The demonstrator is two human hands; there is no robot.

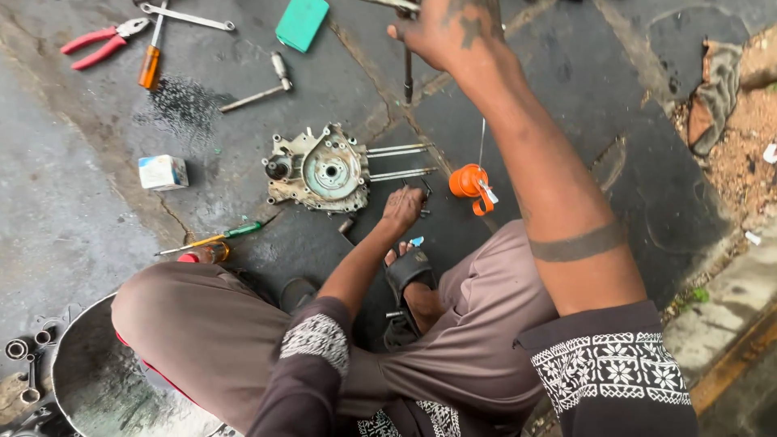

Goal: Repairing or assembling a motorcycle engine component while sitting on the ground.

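On the stone floor a metal basin sits by the left knee, an engine case lies ahead, the right hand grips a rod, and the left hand, fingers curled, touches the floor beside the case's studs.

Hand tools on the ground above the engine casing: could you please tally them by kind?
Pliers, red-handled: 1
Screwdriver, orange-handled: 1
Spanner: 1
Hammer: 1
Total: 4
The right hand holds another slim tool, not counted; the left hand rests by the engine casing.
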